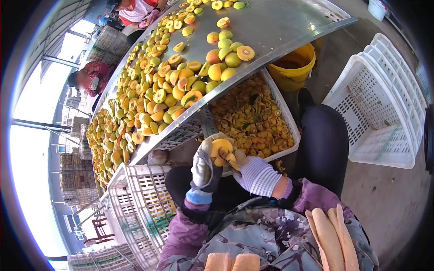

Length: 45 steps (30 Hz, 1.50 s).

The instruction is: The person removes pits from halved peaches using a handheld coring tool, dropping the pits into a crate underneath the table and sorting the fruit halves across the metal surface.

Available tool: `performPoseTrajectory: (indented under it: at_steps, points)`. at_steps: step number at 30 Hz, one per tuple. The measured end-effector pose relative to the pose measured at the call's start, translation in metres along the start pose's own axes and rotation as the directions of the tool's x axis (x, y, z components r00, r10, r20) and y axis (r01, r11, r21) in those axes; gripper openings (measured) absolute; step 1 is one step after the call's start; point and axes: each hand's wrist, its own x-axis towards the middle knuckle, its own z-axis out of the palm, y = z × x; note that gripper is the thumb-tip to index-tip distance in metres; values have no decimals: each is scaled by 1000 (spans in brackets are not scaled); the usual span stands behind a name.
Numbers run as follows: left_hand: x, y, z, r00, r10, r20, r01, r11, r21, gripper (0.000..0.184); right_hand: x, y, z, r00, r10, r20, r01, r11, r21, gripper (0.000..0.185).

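Observation:
My left hand [204,165], in a grey and white glove, is closed around a halved yellow peach [221,148] with its cut face up. My right hand [257,174], in a white glove with purple stripes, is closed at the fruit's near right side. A thin, dark, curved edge, looking like a small pitting knife [224,156], shows at the peach's middle; its handle is hidden in the right hand. Just beyond both hands, a white crate [293,140] holds pits and fruit scraps [253,119]. Many cut peaches [156,97] lie on the metal table [275,29] above it.
A yellow bucket [294,67] stands under the table's edge. White stacked crates stand at right [384,104] and at left [140,203], beside my legs. Two people, one in a red-patterned sleeve [97,77], sit along the table's far left side. A wooden chair [97,232] is behind.

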Motion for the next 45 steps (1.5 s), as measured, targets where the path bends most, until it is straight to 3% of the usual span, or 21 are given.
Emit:
performPoseTrajectory:
  at_steps: [1,4,6,7,10,11,14,16,17,19,21,25,27,33,37,39,41,42,43,44,45]
  points:
    - [-2,9,2,1000,-22,-7,23,986,166,57,0,3,-1,998,-59,12,60,991,-117,30]
    - [1,12,-10,997,13,81,-26,987,161,51,2,6,4,993,-111,30,115,961,-252,28]
    - [0,12,-2,997,-34,-71,47,979,196,46,3,8,8,995,-103,15,102,952,-289,27]
    - [0,10,4,997,-37,-63,49,980,195,46,3,9,13,996,-93,5,92,966,-242,30]
    - [-2,6,21,938,172,-300,-105,968,228,44,1,3,18,999,-36,-6,35,995,-96,36]
    - [-2,1,21,930,213,-301,-174,973,151,43,0,0,19,1000,6,12,-6,1000,12,38]
    - [2,0,26,875,359,-325,-296,928,228,45,8,12,42,999,-46,-28,49,991,127,40]
    - [2,8,24,929,177,-325,-169,984,55,48,7,6,34,984,-144,-105,160,973,167,38]
    - [3,9,24,928,176,-328,-165,984,60,48,5,5,27,984,-144,-104,160,972,174,38]
    - [8,10,21,977,-26,-213,-20,977,-212,50,5,-5,8,991,-110,-79,105,992,-64,36]
    - [14,-5,13,980,-46,-195,-1,973,-233,52,6,0,16,982,-105,-160,98,994,-54,35]
    - [20,-17,15,984,-93,-149,12,882,-470,53,6,3,17,969,-51,-243,47,999,-24,32]
    - [16,-15,24,967,-22,-254,-63,945,-320,52,6,4,17,969,-40,-243,36,999,-20,31]
    - [9,-12,27,959,142,-244,-142,990,18,51,4,3,15,993,60,-106,-56,998,43,33]
    - [7,-12,20,962,132,-239,-117,990,73,54,10,14,22,1000,26,13,-28,983,180,35]
    - [6,-13,21,940,251,-232,-212,961,179,62,11,18,25,999,13,48,-25,970,242,35]
    - [4,-8,26,962,177,-209,-150,979,140,64,13,17,22,976,-213,-33,205,868,452,35]
    - [5,-9,32,965,172,-197,-165,985,51,67,12,17,20,976,-214,-32,205,869,451,35]
    - [4,-9,35,968,167,-185,-177,984,-36,70,11,18,19,996,-84,-24,87,949,303,35]
    - [5,-9,31,974,183,-134,-164,977,137,76,11,19,17,998,47,-39,-40,988,148,34]
    - [6,-5,27,986,98,-131,-73,980,186,78,10,16,8,998,45,-37,-39,988,148,34]
